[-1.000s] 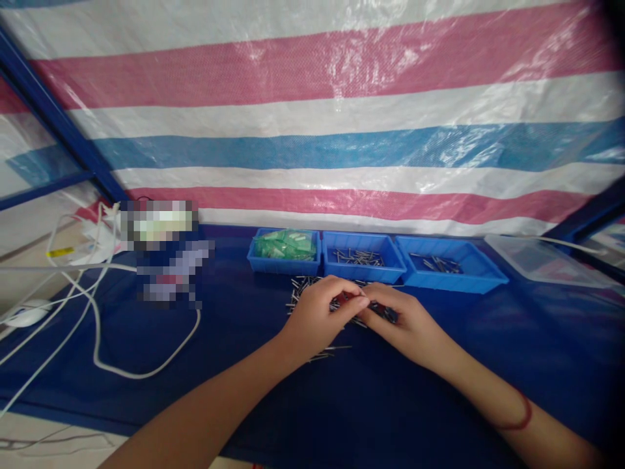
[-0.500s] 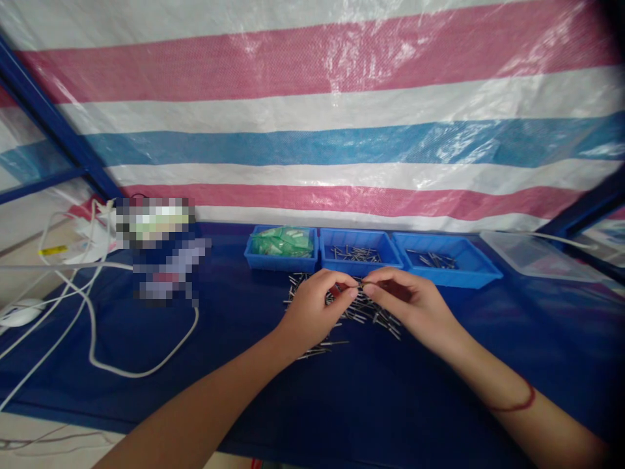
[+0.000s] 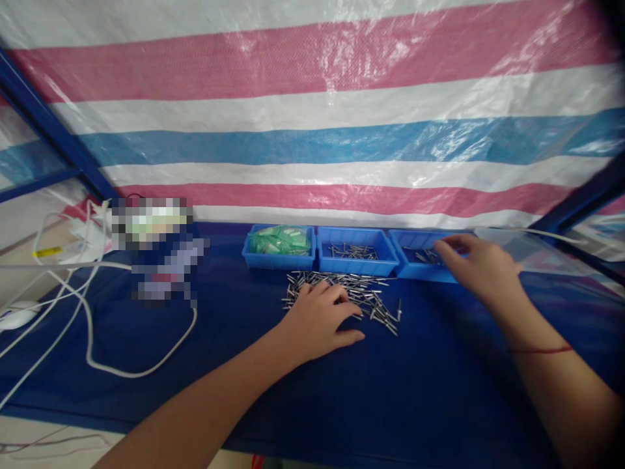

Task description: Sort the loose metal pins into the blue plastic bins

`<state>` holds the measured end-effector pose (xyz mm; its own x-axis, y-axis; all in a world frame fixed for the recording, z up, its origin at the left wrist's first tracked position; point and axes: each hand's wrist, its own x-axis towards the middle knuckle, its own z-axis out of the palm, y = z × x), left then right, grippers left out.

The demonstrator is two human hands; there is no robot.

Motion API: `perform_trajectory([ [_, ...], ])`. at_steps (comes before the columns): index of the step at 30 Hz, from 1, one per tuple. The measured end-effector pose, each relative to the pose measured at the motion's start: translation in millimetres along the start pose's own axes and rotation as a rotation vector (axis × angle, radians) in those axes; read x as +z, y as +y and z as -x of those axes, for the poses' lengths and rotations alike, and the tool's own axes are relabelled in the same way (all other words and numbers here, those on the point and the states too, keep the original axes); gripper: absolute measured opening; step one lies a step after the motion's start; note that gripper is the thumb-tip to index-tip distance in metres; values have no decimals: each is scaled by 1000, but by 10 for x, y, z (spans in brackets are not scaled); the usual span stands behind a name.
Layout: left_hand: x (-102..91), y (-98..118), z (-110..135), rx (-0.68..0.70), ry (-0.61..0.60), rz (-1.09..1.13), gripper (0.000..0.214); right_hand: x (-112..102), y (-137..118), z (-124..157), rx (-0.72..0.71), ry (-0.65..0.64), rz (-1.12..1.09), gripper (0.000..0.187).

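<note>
A pile of metal blind rivets (image 3: 359, 286) lies loose on the blue table (image 3: 381, 397). Over the pile's near side rests my left hand (image 3: 319, 319), fingers spread and thumb apart, with nothing visible in it. My right hand (image 3: 481, 264) is above the right blue bin (image 3: 424, 270), which has several rivets in it. Its thumb and forefinger come together at the tips; whatever they pinch, if anything, is too small to see. The hand covers the right part of that bin.
Beside it stand a middle blue bin (image 3: 359, 266) with rivets and a left blue bin (image 3: 278, 262) holding a green plastic bag (image 3: 280, 241). A clear plastic lid (image 3: 541, 254) lies at right. White cables (image 3: 141, 374) loop across the left. A striped sheet (image 3: 312, 150) hangs behind.
My hands were pinched together above the pile and have parted. The right moved right and back over the right bin; the left lowered and opened at the pile.
</note>
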<state>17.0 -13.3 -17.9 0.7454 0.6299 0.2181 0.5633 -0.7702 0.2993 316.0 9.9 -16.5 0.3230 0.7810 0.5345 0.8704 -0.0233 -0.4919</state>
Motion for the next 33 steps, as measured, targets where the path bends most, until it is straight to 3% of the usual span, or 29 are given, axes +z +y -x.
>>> perform_trajectory([
  [3,22,2,5,14,-48,-37,27,43,83,-14,-48,-23,208,22],
  [7,36,9,-13,-1,-41,-68,18,102,-128,77,-85,-37,231,23],
  [18,102,1,-28,15,-6,-174,16,151,-696,443,-570,-240,-103,15],
  [25,103,-5,-11,4,-6,-172,17,94,-812,504,-663,-267,-199,12],
  [33,41,10,-8,0,-25,-147,14,145,-825,546,-697,-404,-229,13],
])
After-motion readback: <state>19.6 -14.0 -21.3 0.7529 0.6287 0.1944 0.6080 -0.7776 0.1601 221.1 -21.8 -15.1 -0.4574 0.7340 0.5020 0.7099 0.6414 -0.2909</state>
